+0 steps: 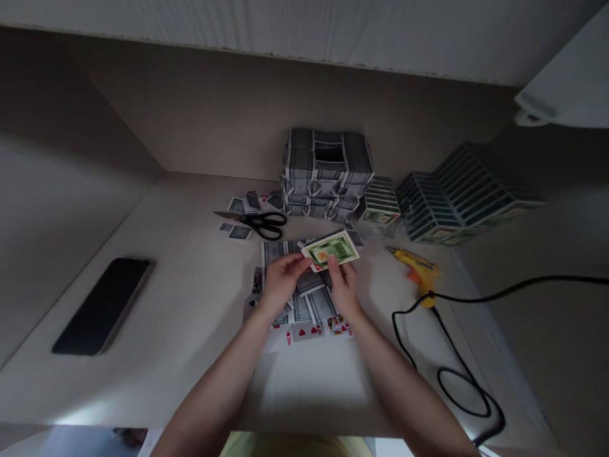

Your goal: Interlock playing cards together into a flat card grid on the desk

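Note:
A green and white playing-card box [345,246] is held up in front of me, tilted, with its printed face toward me. My left hand [281,279] pinches the box's left end, where a small red corner shows. With the thumb on its front, my right hand [344,287] grips it from below; the fingers behind are partly hidden. Under my hands lie patterned playing cards [321,304], back side up and overlapping. Along their near edge, face-up cards [304,331] show red hearts, an ace and a king.
Behind stands a structure built of cards [328,168]. Black-handled scissors [259,221] lie among loose card pieces. Rows of card boxes [428,206] stand at the back right. A yellow glue gun [419,270] with a looping black cord [457,298] lies right, a phone [102,306] left. A shelf [285,32] hangs overhead.

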`<state>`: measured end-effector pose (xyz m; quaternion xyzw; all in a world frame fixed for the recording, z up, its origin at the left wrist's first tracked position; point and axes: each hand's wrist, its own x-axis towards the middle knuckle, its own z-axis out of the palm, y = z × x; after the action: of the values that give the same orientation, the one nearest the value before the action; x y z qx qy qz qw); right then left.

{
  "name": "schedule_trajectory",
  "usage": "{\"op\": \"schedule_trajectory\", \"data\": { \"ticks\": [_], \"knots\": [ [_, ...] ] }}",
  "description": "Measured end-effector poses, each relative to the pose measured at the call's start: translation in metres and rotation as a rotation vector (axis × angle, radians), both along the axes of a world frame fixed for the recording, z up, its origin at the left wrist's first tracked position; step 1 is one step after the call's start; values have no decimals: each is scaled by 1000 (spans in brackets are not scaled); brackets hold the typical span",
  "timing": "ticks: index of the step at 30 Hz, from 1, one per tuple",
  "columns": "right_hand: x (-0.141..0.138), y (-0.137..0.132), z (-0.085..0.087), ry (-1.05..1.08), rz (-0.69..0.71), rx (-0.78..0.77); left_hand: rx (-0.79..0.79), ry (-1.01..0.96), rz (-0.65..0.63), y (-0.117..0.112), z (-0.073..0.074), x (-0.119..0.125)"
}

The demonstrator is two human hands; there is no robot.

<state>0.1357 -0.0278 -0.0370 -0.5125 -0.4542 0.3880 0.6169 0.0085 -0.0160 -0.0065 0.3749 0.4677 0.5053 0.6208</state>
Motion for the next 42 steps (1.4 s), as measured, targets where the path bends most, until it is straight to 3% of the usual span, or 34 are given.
{"op": "schedule_trajectory", "data": {
  "ticks": [10, 15, 20, 24, 32, 35, 42],
  "knots": [
    [0, 0, 0, -59, -58, 32, -31, -41, -58, 0, 5, -2],
    [1, -1, 1, -49, -23, 22, -81, -159, -69, -1, 6, 0],
    [2, -1, -2, -130, -17, 46, -60, -133, -45, -2, 5, 1],
    [0, -1, -1, -112, -15, 45, 22, -25, -8, -1, 3, 1],
    [-5, -1, 18, 116, 136, -6, 324, 447, 137, -5, 2, -2],
    [-2, -1, 18, 202, 186, -3, 369, 509, 130, -6, -3, -3],
    [0, 0, 12, 285, 118, 13, 397, 573, 44, -7, -6, 0]
  ]
}}
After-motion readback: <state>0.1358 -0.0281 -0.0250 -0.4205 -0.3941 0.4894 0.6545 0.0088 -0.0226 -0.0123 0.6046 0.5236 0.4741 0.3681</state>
